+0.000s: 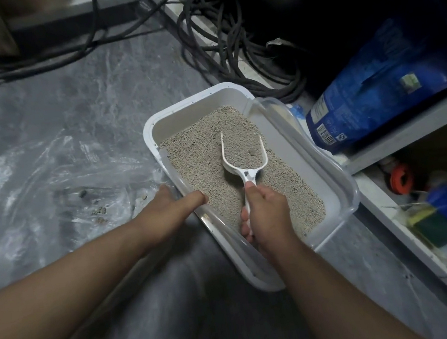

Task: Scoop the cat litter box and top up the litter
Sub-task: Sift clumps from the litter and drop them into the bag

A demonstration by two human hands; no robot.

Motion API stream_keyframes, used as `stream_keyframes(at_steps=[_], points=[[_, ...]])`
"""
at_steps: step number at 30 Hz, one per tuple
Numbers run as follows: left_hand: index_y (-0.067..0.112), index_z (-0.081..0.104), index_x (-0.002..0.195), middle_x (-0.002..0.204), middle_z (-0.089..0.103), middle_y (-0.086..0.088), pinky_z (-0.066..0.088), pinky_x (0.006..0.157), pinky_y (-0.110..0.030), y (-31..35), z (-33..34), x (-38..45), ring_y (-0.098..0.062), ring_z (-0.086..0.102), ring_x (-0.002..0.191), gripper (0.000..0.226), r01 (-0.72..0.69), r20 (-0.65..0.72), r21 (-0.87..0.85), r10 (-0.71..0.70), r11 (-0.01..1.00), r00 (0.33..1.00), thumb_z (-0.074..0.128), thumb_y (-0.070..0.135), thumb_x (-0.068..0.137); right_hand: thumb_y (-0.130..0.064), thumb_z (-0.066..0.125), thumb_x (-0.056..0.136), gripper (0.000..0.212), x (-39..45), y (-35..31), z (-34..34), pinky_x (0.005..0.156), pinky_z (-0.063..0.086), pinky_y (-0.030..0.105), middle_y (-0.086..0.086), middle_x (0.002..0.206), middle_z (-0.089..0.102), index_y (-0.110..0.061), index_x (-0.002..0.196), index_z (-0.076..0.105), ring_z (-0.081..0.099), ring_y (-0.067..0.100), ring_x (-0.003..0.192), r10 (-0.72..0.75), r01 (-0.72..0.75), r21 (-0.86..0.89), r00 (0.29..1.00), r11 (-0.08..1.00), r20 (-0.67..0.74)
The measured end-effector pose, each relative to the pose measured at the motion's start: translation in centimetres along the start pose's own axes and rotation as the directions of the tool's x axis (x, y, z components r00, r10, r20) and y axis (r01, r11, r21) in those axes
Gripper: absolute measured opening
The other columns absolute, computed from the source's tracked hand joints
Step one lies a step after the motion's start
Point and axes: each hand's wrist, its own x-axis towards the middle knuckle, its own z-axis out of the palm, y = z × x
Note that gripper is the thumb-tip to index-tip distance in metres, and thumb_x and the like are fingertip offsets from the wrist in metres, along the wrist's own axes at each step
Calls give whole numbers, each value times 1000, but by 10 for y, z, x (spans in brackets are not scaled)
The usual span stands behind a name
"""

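Gripping the scoop (244, 160), right hand (266, 215); left hand (170, 208) holds box rim (190, 185).

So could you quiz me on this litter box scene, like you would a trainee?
1. True or false: the right hand holds the scoop.
2. What does the left hand grip?
A. the blue bag
B. the box rim
C. the cables
3. Fill in: the clear plastic bag with a few clumps lies on the floor to the ___ of the box.

Key: 1 true; 2 B; 3 left.
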Motion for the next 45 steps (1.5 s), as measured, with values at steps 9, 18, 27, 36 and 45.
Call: stream_keyframes(at_steps=[9,18,27,36,45], points=[[25,54,111,93,54,18,34,65,-16,-4,2,5,5,48,82,30,27,-11,8,-27,1000,1000,66,42,90,-40,51,101,31,1,3,-1,39,33,21,9,59,53,-17,80,59,44,18,40,-7,3,-91,999,996,-43],[26,54,125,114,65,11,38,74,-22,-7,-4,1,-1,56,97,69,23,4,3,-23,1000,1000,69,63,68,-38,51,102,33,0,4,0,38,32,21,11,61,52,-13,81,57,43,17,39,-5,2,-97,999,995,-36],[27,59,105,96,58,19,33,65,-13,-5,-1,0,6,50,83,21,-5,30,-40,6,999,1000,67,40,91,-38,52,102,30,2,6,0,38,33,22,12,61,53,-17,83,61,44,18,38,-36,30,-109,998,994,-57],[31,54,85,87,57,22,32,56,-2,-1,-2,-8,9,50,74,14,-33,50,-76,37,997,998,63,32,95,-38,51,102,30,1,7,0,37,35,22,11,61,55,-12,107,66,46,18,38,-65,58,-145,997,988,-51],[32,49,80,84,53,22,30,56,-4,1,-1,-11,9,45,72,21,-38,62,-83,43,996,997,61,30,97,-40,51,102,31,-2,4,0,37,35,22,11,62,54,-13,110,66,46,18,39,-50,42,-132,997,990,-58]])
